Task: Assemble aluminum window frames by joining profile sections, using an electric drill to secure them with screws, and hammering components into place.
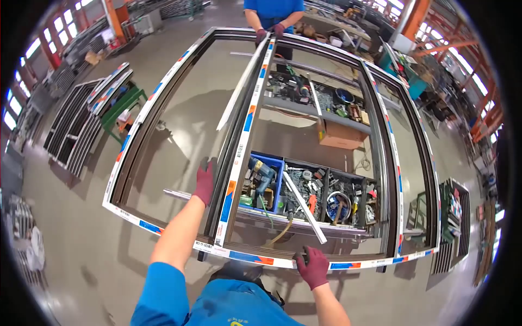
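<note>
A large window frame (232, 190), dark inside with white, blue and orange protective tape, lies level in front of me. My left hand (205, 182), in a maroon glove, is at the left side of its long dividing bar, fingers stretched forward. My right hand (312, 266), gloved alike, grips the near rail, its fingers over the edge. At the far rail a co-worker in blue has both gloved hands (270, 32) at the top of the dividing bar. A long white strip (239, 89) slants from there toward me; its near end is loose, short of my left hand.
Beneath the frame, bins hold a drill (262, 173), loose metal fittings (307, 187) and a round container (338, 206). A cardboard box (341, 135) sits farther back. Stacked profiles stand on a rack (76, 127) at left and another rack (454, 217) at right.
</note>
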Action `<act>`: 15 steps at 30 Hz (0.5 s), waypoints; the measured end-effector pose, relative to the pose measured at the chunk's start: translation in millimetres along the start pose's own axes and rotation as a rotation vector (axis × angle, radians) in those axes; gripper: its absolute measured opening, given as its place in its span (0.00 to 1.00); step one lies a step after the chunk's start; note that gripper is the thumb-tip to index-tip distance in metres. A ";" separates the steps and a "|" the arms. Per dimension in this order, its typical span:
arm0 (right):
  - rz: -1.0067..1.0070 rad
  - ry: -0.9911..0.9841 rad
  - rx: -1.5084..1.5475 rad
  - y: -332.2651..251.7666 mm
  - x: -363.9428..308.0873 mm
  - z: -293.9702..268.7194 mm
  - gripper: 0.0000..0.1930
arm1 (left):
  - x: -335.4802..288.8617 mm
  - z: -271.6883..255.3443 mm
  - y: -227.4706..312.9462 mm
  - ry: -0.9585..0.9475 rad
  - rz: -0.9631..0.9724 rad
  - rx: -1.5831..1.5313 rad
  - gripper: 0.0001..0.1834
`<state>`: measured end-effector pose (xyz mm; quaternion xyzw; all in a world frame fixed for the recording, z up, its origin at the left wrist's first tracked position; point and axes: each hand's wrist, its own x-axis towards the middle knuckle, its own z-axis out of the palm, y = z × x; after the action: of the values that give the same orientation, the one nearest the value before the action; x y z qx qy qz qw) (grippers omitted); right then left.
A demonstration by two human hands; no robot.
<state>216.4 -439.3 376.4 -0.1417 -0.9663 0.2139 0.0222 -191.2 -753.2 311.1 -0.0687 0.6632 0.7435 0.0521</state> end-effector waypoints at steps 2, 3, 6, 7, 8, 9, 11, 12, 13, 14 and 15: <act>0.009 0.019 0.008 0.0 2.4 -5.0 0.25 | 23.6 14.3 11.2 0.068 0.043 0.191 0.35; 0.010 0.018 0.011 2.3 2.0 -5.6 0.25 | 34.6 25.7 15.1 0.087 0.039 0.131 0.36; 0.010 -0.013 0.008 -1.9 8.1 -7.6 0.25 | 88.0 27.1 -1.4 0.119 0.064 0.034 0.37; -0.012 -0.013 0.013 1.9 9.1 -4.3 0.25 | 109.9 29.9 -11.5 0.111 0.098 -0.006 0.38; 0.015 -0.024 -0.005 3.9 6.7 -3.7 0.25 | 121.3 41.0 -17.5 0.092 0.025 -0.050 0.36; 0.041 -0.036 -0.023 4.8 5.3 -3.8 0.25 | 135.7 56.4 -27.9 0.090 0.009 -0.060 0.36; 0.015 -0.091 -0.012 0.9 13.2 -4.7 0.27 | 168.7 58.6 -50.4 0.068 0.141 -0.211 0.33; 0.023 -0.116 0.007 -0.2 15.4 -5.2 0.27 | 179.5 62.7 -57.3 0.045 0.098 -0.188 0.30; 0.042 -0.163 -0.022 1.7 13.8 -8.8 0.28 | 180.2 80.2 -60.5 0.039 0.069 -0.199 0.30; 0.053 -0.177 -0.034 -1.1 14.9 -11.0 0.28 | 182.9 90.7 -60.4 0.024 0.127 -0.051 0.30; 0.042 -0.150 -0.036 -5.2 16.7 -12.1 0.27 | 186.9 97.1 -57.9 0.011 0.186 0.099 0.30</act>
<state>200.2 -434.2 389.3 -0.1460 -0.9657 0.2071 -0.0573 -368.7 -652.6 233.3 -0.0080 0.7030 0.7110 -0.0176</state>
